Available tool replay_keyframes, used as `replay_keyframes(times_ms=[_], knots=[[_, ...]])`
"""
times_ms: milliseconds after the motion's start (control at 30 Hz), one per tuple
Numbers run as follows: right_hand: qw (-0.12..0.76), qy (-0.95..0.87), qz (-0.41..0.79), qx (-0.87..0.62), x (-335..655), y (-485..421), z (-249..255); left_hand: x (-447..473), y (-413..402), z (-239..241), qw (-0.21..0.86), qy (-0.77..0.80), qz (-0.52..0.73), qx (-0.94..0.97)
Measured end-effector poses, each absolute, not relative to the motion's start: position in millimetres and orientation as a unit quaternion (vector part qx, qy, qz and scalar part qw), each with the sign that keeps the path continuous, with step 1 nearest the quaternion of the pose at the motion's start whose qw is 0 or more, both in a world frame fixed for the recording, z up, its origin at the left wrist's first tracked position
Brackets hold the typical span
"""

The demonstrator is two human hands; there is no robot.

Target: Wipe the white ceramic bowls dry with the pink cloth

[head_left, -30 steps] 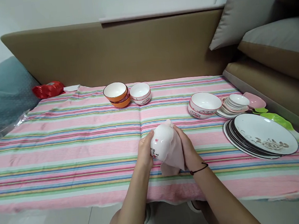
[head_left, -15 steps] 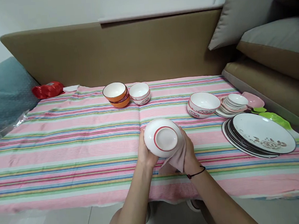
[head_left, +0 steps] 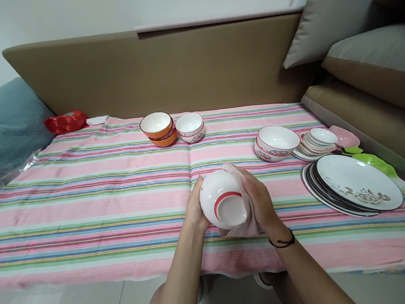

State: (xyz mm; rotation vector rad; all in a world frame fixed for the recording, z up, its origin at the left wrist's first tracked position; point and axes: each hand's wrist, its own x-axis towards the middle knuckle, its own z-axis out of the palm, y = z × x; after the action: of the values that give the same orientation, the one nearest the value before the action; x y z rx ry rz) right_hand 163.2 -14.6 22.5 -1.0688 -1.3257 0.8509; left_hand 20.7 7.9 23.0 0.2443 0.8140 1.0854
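Observation:
A white bowl with a red foot ring is held above the striped tablecloth, its underside turned toward me. My left hand grips its left side. My right hand presses a pale pink cloth against the bowl's right side; the cloth wraps over the rim and hangs below. A dark band circles my right wrist.
At the back stand stacked orange bowls and white bowls. On the right are patterned white bowls, a stack of small saucers, a pink dish, large plates and green dishes. A red bag lies far left.
The bowl was turned in my hands from side-on to foot-up, then tilted back. My right hand with the cloth has moved higher over the bowl's right side.

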Motion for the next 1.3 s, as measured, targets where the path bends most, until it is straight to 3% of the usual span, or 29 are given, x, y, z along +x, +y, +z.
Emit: replay_keyframes(times_ms=[200,333,467,733,867,1133,1300], knots=[[0.653,-0.521,0.211,-0.507,134.7,-24.8,20.2,34.7,6.1,21.8,0.764,0.337,0.541,0.097],[0.681,-0.387,0.244,-0.572,119.1,-21.5,5.3,45.7,4.6,19.4,0.771,0.32,0.549,0.05],[0.67,-0.378,0.285,-0.572,112.2,-19.8,-6.2,48.0,4.5,20.3,0.773,0.309,0.554,0.028],[0.599,-0.589,0.051,-0.54,116.0,-25.4,10.3,34.5,6.0,21.1,0.784,0.291,0.546,0.06],[0.556,-0.647,-0.006,-0.522,126.4,-22.2,11.2,29.4,4.0,24.9,0.785,0.312,0.528,0.088],[0.502,-0.697,-0.05,-0.51,132.1,-18.3,11.8,21.4,-1.2,23.4,0.785,0.304,0.517,0.153],[0.5,-0.691,-0.002,-0.521,135.1,-13.6,10.9,26.9,-6.1,22.6,0.774,0.324,0.494,0.227]])
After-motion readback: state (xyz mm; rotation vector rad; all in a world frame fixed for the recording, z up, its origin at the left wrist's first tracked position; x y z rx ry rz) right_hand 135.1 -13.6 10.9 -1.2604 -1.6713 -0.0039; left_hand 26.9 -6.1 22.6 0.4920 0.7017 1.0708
